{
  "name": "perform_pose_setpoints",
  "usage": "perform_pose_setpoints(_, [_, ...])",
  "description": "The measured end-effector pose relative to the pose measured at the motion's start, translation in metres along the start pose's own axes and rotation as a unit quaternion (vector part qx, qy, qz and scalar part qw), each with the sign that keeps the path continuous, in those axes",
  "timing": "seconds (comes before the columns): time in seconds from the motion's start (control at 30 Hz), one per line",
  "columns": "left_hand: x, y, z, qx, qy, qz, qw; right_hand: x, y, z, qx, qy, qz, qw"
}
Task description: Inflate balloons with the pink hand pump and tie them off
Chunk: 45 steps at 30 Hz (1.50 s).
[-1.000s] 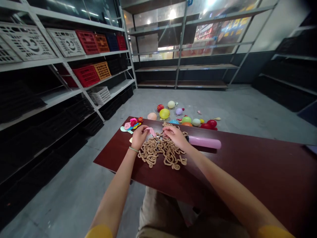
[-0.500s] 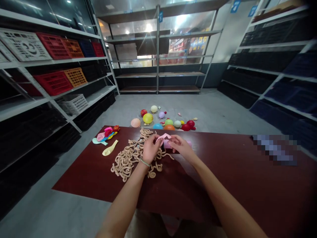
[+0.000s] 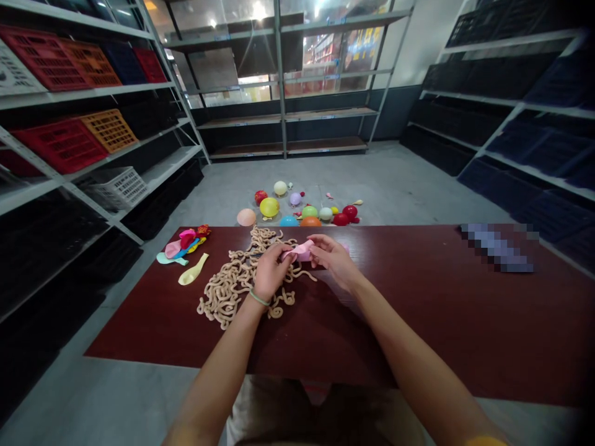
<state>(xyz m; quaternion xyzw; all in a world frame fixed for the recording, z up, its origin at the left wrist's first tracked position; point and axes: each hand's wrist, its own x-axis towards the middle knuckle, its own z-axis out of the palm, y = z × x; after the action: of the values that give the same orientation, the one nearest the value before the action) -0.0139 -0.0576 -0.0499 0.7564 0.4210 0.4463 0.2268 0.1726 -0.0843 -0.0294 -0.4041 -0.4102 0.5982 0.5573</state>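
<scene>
Both my hands meet over the dark red table (image 3: pixel 418 322), pinching a limp pink balloon (image 3: pixel 301 251) between them. My left hand (image 3: pixel 269 272) is closed on its left end and my right hand (image 3: pixel 332 257) is closed on its right end. Just left of and under my hands lies a tangled heap of tan curly rope (image 3: pixel 227 288). A flat yellow balloon (image 3: pixel 193 271) lies further left, and a small pile of uninflated coloured balloons (image 3: pixel 183 243) sits at the table's far left corner.
Several inflated balloons (image 3: pixel 297 207) lie on the grey floor beyond the table. Metal shelves with red, orange and white crates (image 3: pixel 74 133) line the left wall. Dark crates fill the shelves on the right. A blurred patch (image 3: pixel 499 248) sits on the table's right.
The view swung right and down. My hands, holding the pink balloon piece, moved from above the rope pile to its right side and came closer together. The long pink balloon is now hidden.
</scene>
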Motion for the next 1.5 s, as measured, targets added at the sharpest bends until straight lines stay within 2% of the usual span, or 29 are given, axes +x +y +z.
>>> perform_pose_setpoints(0.13, [0.002,0.006,-0.002,-0.013,-0.005,0.016,1.000,0.002,0.000,-0.002,-0.037,0.029,-0.027,0.999])
perform_pose_setpoints(0.23, [0.002,0.013,-0.003,-0.049,0.028,0.015,0.998,0.003,-0.002,-0.004,-0.095,0.048,-0.065,0.992])
perform_pose_setpoints(0.3, [-0.001,0.017,-0.002,-0.093,0.044,-0.032,0.994,0.002,-0.005,-0.004,-0.141,0.052,-0.093,0.984])
perform_pose_setpoints(0.37, [-0.004,0.021,0.000,-0.167,0.005,-0.115,0.979,0.000,-0.009,-0.003,-0.178,0.049,-0.114,0.976])
perform_pose_setpoints(0.43, [-0.007,0.026,0.003,-0.262,-0.087,-0.200,0.940,-0.004,-0.014,-0.001,-0.210,0.038,-0.130,0.968])
perform_pose_setpoints(0.5, [-0.009,0.031,0.006,-0.356,-0.183,-0.262,0.878,-0.009,-0.019,0.002,-0.263,0.037,-0.153,0.952])
perform_pose_setpoints(0.57, [-0.009,0.036,0.009,-0.437,-0.230,-0.297,0.817,-0.013,-0.024,0.005,-0.339,0.052,-0.202,0.917])
perform_pose_setpoints(0.6, [-0.009,0.037,0.010,-0.474,-0.229,-0.305,0.794,-0.015,-0.025,0.007,-0.376,0.061,-0.235,0.894])
perform_pose_setpoints(0.67, [-0.008,0.039,0.012,-0.534,-0.181,-0.302,0.768,-0.017,-0.024,0.011,-0.427,0.074,-0.294,0.852])
perform_pose_setpoints(0.73, [-0.006,0.040,0.012,-0.568,-0.104,-0.287,0.764,-0.017,-0.020,0.013,-0.449,0.080,-0.322,0.829])
perform_pose_setpoints(0.83, [-0.004,0.040,0.010,-0.569,-0.015,-0.269,0.777,-0.017,-0.009,0.016,-0.466,0.085,-0.317,0.822])
perform_pose_setpoints(1.0, [0.000,0.034,0.004,-0.541,0.025,-0.265,0.798,-0.013,0.003,0.018,-0.499,0.096,-0.299,0.808])
perform_pose_setpoints(1.13, [0.009,0.017,-0.008,-0.494,0.109,-0.273,0.818,-0.007,0.008,0.012,-0.561,0.075,-0.290,0.771])
perform_pose_setpoints(1.23, [0.016,0.004,-0.019,-0.492,0.164,-0.285,0.806,-0.002,0.013,0.001,-0.651,0.037,-0.270,0.708])
perform_pose_setpoints(1.37, [0.020,-0.004,-0.027,-0.531,0.189,-0.295,0.772,0.002,0.023,-0.015,-0.762,0.007,-0.231,0.604])
perform_pose_setpoints(1.5, [0.021,-0.007,-0.032,-0.589,0.192,-0.278,0.734,0.005,0.024,-0.024,-0.811,-0.021,-0.179,0.557])
